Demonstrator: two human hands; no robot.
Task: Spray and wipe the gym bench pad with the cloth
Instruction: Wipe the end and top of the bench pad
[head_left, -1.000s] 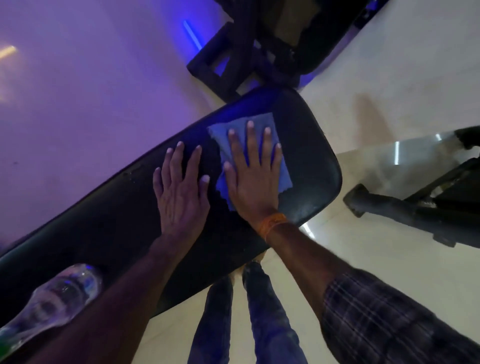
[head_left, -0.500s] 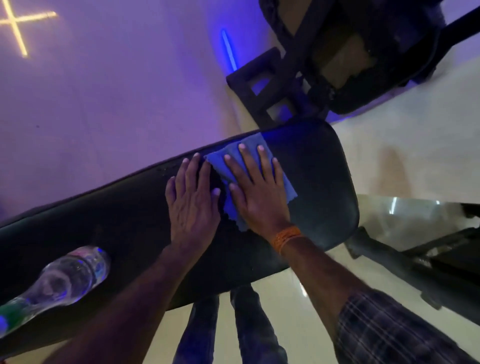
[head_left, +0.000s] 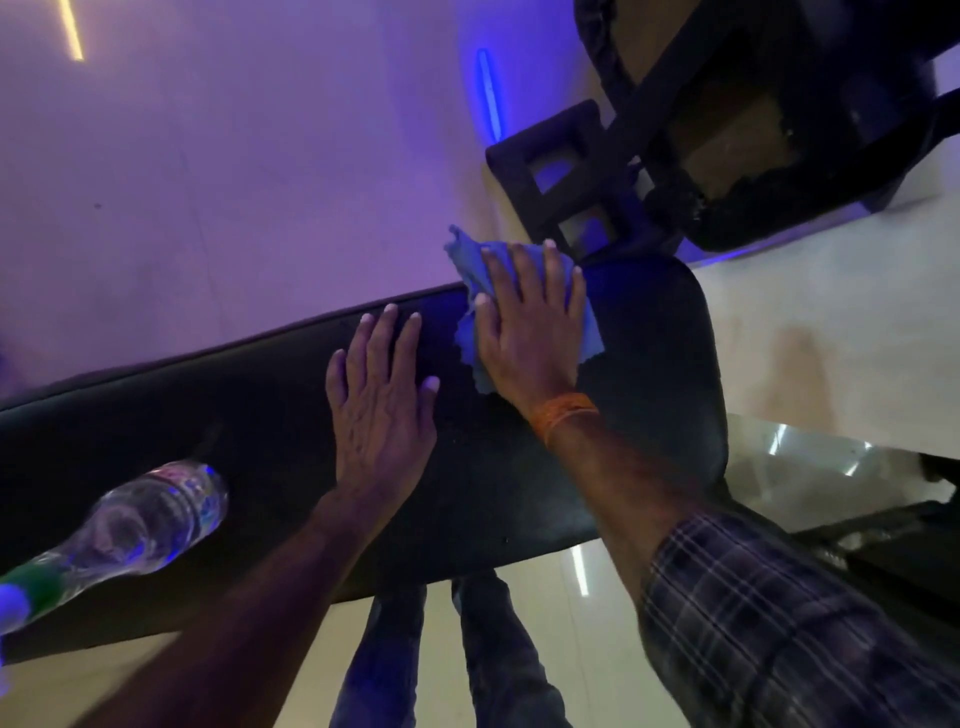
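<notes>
Meanwhile the right hand, fingers spread flat, had pushed the cloth toward twelve o'clock, over the pad edge; the left hand stayed flat, fingers spread.

There is a single view, from a wide-angle camera worn on the person's head. It looks forward and steeply down, close above the black bench pad, which crosses the picture on a slant from lower left to upper right. Both forearms enter from the bottom edge, and the left hand and right hand sit near the picture's middle. The person's legs show straight below the pad, so the camera stands almost over its near edge. The horizon is tilted, and the floor fills the upper left. With one camera only, no second view shares any part.
</notes>
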